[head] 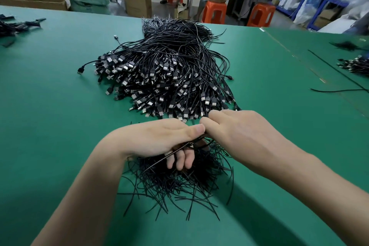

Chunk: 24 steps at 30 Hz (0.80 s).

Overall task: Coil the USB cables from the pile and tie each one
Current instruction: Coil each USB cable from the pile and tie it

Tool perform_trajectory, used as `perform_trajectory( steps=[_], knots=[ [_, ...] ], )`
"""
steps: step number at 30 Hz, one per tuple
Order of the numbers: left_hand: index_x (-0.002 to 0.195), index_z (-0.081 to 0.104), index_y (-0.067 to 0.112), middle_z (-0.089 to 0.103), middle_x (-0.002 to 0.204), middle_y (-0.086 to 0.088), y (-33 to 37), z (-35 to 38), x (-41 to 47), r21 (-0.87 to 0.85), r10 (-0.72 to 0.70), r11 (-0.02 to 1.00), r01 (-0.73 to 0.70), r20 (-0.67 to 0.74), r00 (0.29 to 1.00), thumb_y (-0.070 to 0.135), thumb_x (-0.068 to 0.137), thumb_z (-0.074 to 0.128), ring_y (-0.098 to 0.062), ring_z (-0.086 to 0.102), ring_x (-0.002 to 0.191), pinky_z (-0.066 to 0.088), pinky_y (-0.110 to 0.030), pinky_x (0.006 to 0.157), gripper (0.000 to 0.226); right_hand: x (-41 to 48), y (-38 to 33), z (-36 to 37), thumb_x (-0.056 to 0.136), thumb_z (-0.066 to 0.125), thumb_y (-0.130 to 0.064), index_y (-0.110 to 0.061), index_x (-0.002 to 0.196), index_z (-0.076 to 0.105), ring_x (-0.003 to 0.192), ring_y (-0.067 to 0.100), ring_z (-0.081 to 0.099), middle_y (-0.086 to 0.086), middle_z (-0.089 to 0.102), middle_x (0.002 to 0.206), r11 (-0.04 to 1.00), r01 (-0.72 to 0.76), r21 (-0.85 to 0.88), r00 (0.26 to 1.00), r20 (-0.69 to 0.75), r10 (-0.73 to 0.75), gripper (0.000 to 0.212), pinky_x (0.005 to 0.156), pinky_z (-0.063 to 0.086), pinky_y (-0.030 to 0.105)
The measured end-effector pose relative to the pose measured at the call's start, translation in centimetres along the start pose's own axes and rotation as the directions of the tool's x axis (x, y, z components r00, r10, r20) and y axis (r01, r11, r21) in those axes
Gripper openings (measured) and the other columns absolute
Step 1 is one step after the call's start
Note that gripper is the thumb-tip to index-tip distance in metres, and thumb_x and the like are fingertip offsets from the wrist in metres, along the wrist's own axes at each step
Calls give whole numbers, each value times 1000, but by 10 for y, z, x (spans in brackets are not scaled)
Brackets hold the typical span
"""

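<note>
Grip: left hand palm-down, fingers curled under and round a few thin black strands. One strand runs out slantwise toward the left wrist. Right hand meets it knuckle to thumb tip, fingers folded under at the same strands. Its fingertips are hidden, so I take the pinch as likely, not proven.

Directly under the grip: heap of ties, short, stiff, matte black, ends splayed like bristles, spreading on the wrist side of the grip.

Just beyond the knuckles: pile of USB cables, not yet coiled. Thin glossy black leads are laid roughly parallel. The plugs face the grip, with square black housings and bright metal shells. One cable strays out far to the left of the grip.

Table: green mat, smooth, slightly glossy.

Step, as I judge it: closing a tie round what the left hand holds. Notes to do it well:
- keep the left fingers clamped so the loops cannot spring apart
- cross the tie ends close to the bundle, then twist with the right
- twist snug but not hard, as thin leads kink easily
- keep loose ties from the heap out of the twist
</note>
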State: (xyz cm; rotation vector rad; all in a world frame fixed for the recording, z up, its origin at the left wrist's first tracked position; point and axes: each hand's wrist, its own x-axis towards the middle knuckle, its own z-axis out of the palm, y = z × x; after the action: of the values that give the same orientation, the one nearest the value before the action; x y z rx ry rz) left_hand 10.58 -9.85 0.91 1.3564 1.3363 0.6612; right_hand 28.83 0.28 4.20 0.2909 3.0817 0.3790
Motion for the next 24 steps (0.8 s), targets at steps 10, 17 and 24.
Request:
perform_trajectory(
  steps=[10,17,24],
  knots=[
    [81,67,33,46,74,12,-14,4,20,-114,86,988,-102,-139,987,43,108,43,-4,34,62,34,-16,53,38,11,16,16,97,58,-31,-31,113,45,90,15,59,-15,51,95,992,-89,87,991,-90,96,20,68,32,29],
    [93,75,24,46,71,13,-14,7,27,-187,109,964,-187,-365,925,36,111,43,-7,34,64,33,-16,52,39,-11,14,42,83,71,-62,-36,126,60,86,8,68,-7,72,101,102,-164,981,791,69,608,51,82,52,33],
    [91,67,12,52,69,11,-4,22,34,-141,145,964,-224,-426,893,31,113,40,-7,43,63,42,-21,53,39,8,-44,51,106,35,-43,-21,113,68,75,-6,66,-15,72,82,-155,-48,987,772,135,621,41,68,46,5]
  ],
)
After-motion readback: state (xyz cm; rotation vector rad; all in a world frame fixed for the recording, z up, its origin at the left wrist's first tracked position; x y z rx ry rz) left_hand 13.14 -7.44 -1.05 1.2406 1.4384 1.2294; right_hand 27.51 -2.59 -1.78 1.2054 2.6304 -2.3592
